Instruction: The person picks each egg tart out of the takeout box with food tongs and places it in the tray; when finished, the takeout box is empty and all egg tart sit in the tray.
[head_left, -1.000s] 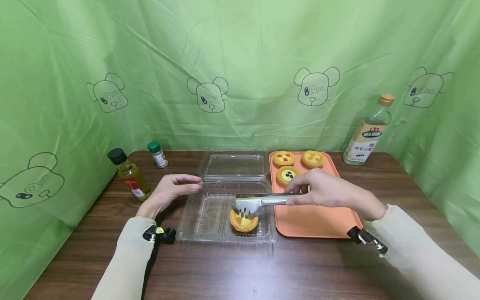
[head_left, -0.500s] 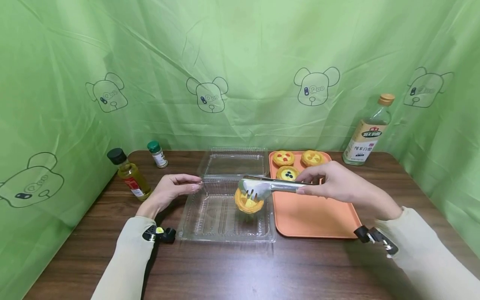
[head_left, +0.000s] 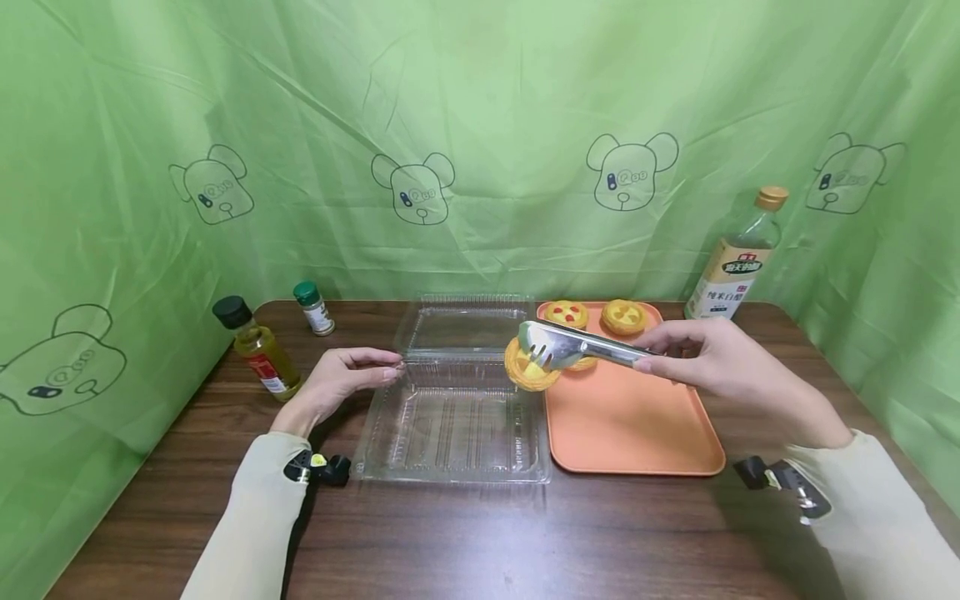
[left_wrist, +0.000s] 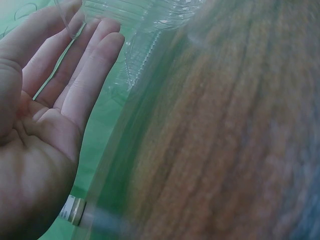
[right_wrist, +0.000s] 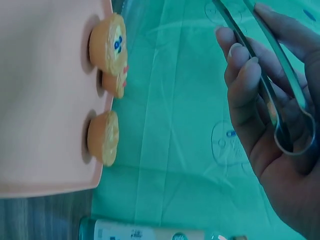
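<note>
In the head view my right hand (head_left: 701,357) grips a pair of metal serving tongs (head_left: 600,346). Their slotted ends clasp an egg tart (head_left: 522,375), raised over the right side of a clear plastic clamshell box (head_left: 450,481) and overlapping the tray's left edge. The right wrist view shows the tongs (right_wrist: 270,85) between thumb and fingers, their tips out of frame. My left hand (head_left: 345,379) pinches the box's left edge near the hinge. That hand (left_wrist: 55,100) shows its palm in the left wrist view, clear plastic at the fingertips.
An orange tray (head_left: 637,433) lies right of the box, bearing a red-topped tart (head_left: 566,314), a plain-looking tart (head_left: 624,317) and a blueberry-topped tart (right_wrist: 110,45). An oil bottle (head_left: 266,358) and green-capped shaker (head_left: 315,308) stand left. A vinegar bottle (head_left: 731,271) stands back right.
The right hand has lifted the egg tart with the tongs out of the box, moving it up and rightward toward the tray. The left hand has stayed at the box's edge.
</note>
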